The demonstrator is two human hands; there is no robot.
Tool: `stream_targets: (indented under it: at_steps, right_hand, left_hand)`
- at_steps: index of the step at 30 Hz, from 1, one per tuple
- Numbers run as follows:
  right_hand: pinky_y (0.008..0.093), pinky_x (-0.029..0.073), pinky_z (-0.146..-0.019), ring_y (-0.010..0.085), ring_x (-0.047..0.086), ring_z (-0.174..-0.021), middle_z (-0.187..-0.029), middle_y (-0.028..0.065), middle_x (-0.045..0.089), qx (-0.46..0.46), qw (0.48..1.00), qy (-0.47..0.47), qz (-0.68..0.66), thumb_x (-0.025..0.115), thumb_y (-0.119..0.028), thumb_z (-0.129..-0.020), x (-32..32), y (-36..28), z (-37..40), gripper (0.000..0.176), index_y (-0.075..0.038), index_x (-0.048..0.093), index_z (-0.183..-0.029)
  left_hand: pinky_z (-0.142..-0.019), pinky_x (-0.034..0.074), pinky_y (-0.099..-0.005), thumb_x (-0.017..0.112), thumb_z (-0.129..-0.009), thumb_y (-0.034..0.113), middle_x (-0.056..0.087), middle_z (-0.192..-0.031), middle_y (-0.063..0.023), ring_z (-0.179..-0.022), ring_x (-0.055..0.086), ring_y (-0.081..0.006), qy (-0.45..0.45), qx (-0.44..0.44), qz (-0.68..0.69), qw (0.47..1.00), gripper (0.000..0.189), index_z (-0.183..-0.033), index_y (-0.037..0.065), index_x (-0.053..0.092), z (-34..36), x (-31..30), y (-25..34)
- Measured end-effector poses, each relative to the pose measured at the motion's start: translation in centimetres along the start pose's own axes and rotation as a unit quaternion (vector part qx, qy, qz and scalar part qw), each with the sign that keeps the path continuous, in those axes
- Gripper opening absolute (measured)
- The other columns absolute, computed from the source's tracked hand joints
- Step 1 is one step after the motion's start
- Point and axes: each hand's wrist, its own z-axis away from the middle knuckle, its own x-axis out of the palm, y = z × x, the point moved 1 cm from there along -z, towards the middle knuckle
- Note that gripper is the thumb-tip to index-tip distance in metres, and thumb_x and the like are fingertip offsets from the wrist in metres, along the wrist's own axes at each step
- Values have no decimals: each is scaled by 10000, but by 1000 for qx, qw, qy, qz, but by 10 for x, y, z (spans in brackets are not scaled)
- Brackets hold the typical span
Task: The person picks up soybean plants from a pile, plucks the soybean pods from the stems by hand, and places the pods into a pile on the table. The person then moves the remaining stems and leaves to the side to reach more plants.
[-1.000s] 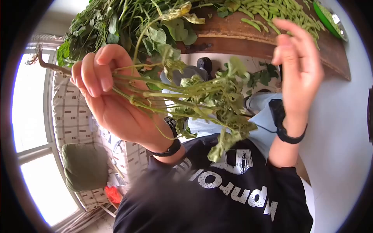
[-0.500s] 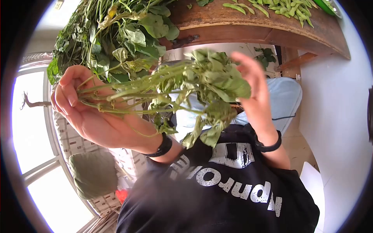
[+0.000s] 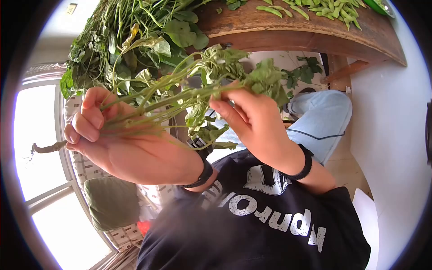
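My left hand (image 3: 130, 148) is closed round the lower stems of a green, wilted-leaved bean plant (image 3: 166, 101), palm turned up. The plant's brown root end (image 3: 49, 147) sticks out past my fingers to the left. My right hand (image 3: 258, 119) pinches stems near the leafy end, thumb and forefinger together; leaves partly surround its fingertips. The stems run roughly level between both hands, above my lap. Beyond my left hand lies a large heap of leafy bean plants (image 3: 166, 33).
On the wooden table (image 3: 256, 22) are loose green bean pods (image 3: 335, 10) and the edge of a green container (image 3: 378, 6). Fallen leaves (image 3: 306, 72) lie under the table. A green cushion (image 3: 112, 203) rests at left by the windows. A white wall (image 3: 389, 135) stands at right.
My right hand has moved left from beside the leaves to pinch the stems. My left fingers have curled tighter, and the leafy end has shifted up slightly.
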Motion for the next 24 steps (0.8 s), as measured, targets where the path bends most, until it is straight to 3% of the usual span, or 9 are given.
stream_targets:
  at_steps: [3, 5, 7, 11, 13, 15, 16, 19, 24]
  right_hand:
    - [388, 482, -552, 275, 600, -653, -713, 80, 598, -129, 973, 17, 188, 665, -224, -861, -6, 15, 13, 171, -65, 625, -910]
    - [378, 492, -594, 266, 604, -748, -793, 69, 599, -110, 957, -63, 259, 659, -197, -842, -18, 49, 29, 135, -75, 619, -885]
    - [373, 492, -637, 262, 600, -789, -844, 79, 584, -14, 964, -60, 258, 665, -149, -818, -47, 74, 49, 103, -78, 616, -874]
    - [359, 470, -671, 267, 589, -780, -836, 124, 595, -144, 952, 148, 225, 614, -116, -896, -121, -7, 18, 127, -2, 586, -849]
    - [352, 453, -647, 238, 567, -753, -811, 108, 585, -381, 813, 349, 267, 522, -234, -963, -155, -31, 10, 287, 2, 545, -801]
    - [355, 443, -636, 238, 548, -722, -795, 97, 574, -432, 667, 562, 232, 447, -303, -985, -175, -57, -10, 379, 1, 516, -769]
    - [354, 457, -666, 251, 564, -773, -845, 127, 599, -355, 548, 605, 455, 438, -316, -987, -180, -53, -22, 401, 25, 549, -806]
    - [364, 480, -828, 274, 560, -1043, -1076, 112, 606, -213, 862, 339, 312, 635, -73, -895, -183, -10, -85, 207, -20, 623, -1095]
    - [305, 485, -830, 176, 602, -976, -1077, 106, 632, -174, 885, 398, 168, 552, -68, -954, -204, 22, -83, 148, -4, 608, -1076]
  left_hand:
    - [-783, 471, -207, 454, -1024, 230, 483, -719, -11, -784, 466, -146, 0, 9, -44, 999, 283, -790, 76, 495, -8, -8, 8]
    - [-683, 525, -340, 385, -1039, 198, 482, -742, -56, -860, 520, -217, 173, 185, -481, 839, 334, -761, 32, 467, -11, -4, 15]
    - [-769, 506, -349, 415, -1036, 227, 494, -749, -55, -880, 518, -206, 119, 210, -187, 952, 334, -769, 35, 472, -45, -57, 56]
    - [-879, 467, -360, 443, -1028, 237, 457, -759, -42, -837, 483, -185, 42, 101, -142, 984, 308, -790, 43, 462, -34, -54, 23]
    - [-943, 421, -371, 456, -1024, 223, 399, -764, -29, -794, 434, -174, 29, 7, -109, 994, 263, -828, 48, 455, -18, -49, -3]
    - [-930, 415, -360, 453, -1028, 219, 359, -786, -16, -778, 391, -163, 71, 1, -81, 994, 218, -880, 59, 450, -11, -34, -20]
    - [-932, 406, -356, 449, -1030, 215, 367, -794, -14, -790, 401, -163, 58, -34, -43, 997, 198, -903, 63, 454, -9, -29, -24]
    - [-928, 389, -347, 440, -1033, 211, 381, -823, -13, -820, 421, -160, 66, -71, -1, 995, 159, -952, 75, 458, -6, -20, -26]
    - [-856, 358, -351, 443, -1034, 232, 355, -838, -21, -797, 365, -157, 122, -48, -64, 989, 179, -942, 79, 432, -11, -33, -22]
